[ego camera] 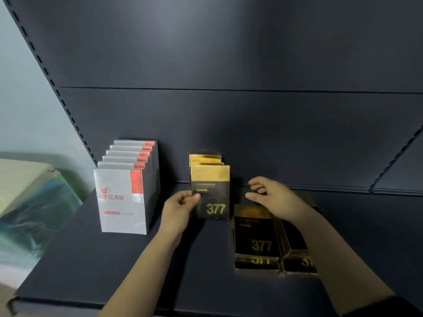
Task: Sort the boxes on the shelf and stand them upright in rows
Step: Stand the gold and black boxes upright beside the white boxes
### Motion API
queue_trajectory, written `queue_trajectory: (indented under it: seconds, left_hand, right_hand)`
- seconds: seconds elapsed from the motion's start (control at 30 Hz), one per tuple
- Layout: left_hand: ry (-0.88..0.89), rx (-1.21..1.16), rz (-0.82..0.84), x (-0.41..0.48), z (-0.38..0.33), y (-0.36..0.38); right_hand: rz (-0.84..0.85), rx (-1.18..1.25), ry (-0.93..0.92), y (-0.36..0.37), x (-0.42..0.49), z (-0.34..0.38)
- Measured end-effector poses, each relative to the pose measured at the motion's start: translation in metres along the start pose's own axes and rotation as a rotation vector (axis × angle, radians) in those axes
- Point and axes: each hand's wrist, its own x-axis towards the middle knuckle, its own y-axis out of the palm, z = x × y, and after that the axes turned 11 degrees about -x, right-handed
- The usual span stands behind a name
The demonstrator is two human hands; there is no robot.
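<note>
A row of several silver boxes with red stripes [122, 200] stands upright at the left of the dark shelf [91, 259]. Mid-shelf stands a short row of black-and-gold boxes; the front one [211, 193], marked 377, is held at its lower left corner by my left hand [180, 205]. To the right lie stacks of the same black-and-gold boxes flat [257, 239] [297, 248]. My right hand [270, 195] reaches over them with its fingers pinched on a dark flat box [246, 193] behind the stacks; that box is hard to make out.
The dark back panel [229, 122] rises right behind the rows. A slotted upright [52, 83] runs along the left. Left of the shelf, off its edge, sits a pale bundle in plastic wrap [29, 202]. The shelf's front edge [114, 305] is near me.
</note>
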Motion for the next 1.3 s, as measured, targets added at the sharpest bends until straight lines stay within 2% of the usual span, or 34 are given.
queue_trajectory:
  seconds: [0.07,0.2,0.37,0.43,0.57,0.63,0.7,0.8,0.87,1.0,1.1,1.23,1.3]
  left_hand:
    - [0.034,0.019,-0.057,0.009,0.000,-0.002]
    - [0.095,0.139,-0.151,0.019,0.009,-0.001]
    - [0.178,0.278,-0.244,0.021,0.022,-0.001]
    - [0.208,0.294,-0.306,0.015,0.021,0.001]
    - [0.283,0.212,-0.327,-0.001,0.024,0.001]
    - [0.308,0.143,-0.287,-0.014,0.023,0.003]
    - [0.287,0.066,-0.122,-0.028,0.021,0.007]
    - [0.123,0.055,0.323,-0.045,0.019,0.015]
    - [0.078,0.091,0.460,-0.053,0.018,0.022]
    - [0.113,-0.061,0.366,-0.058,0.010,0.025]
    - [0.164,-0.031,0.302,-0.049,0.005,0.014]
    - [0.160,0.093,0.033,-0.024,0.013,-0.006]
    - [0.165,0.224,-0.061,-0.012,0.021,-0.016]
  right_hand:
    - [0.040,-0.251,-0.018,-0.001,-0.003,0.001]
    - [0.236,-0.713,-0.068,0.002,0.001,0.014]
    - [0.408,-1.019,-0.146,0.015,0.013,0.028]
    - [0.466,-1.049,-0.143,0.017,0.014,0.034]
    - [0.450,-0.991,-0.194,0.014,0.011,0.038]
    - [0.372,-0.833,-0.214,0.011,0.007,0.039]
    - [0.244,-0.540,-0.204,0.005,0.005,0.040]
    - [0.148,-0.111,-0.198,-0.008,0.007,0.042]
    - [0.104,0.040,-0.199,-0.016,0.004,0.046]
    - [-0.067,0.325,-0.171,-0.021,-0.006,0.053]
    - [-0.119,0.436,-0.103,-0.026,-0.009,0.044]
    - [-0.216,0.017,-0.024,-0.042,-0.016,0.015]
    - [-0.147,-0.105,0.040,-0.052,-0.025,0.000]
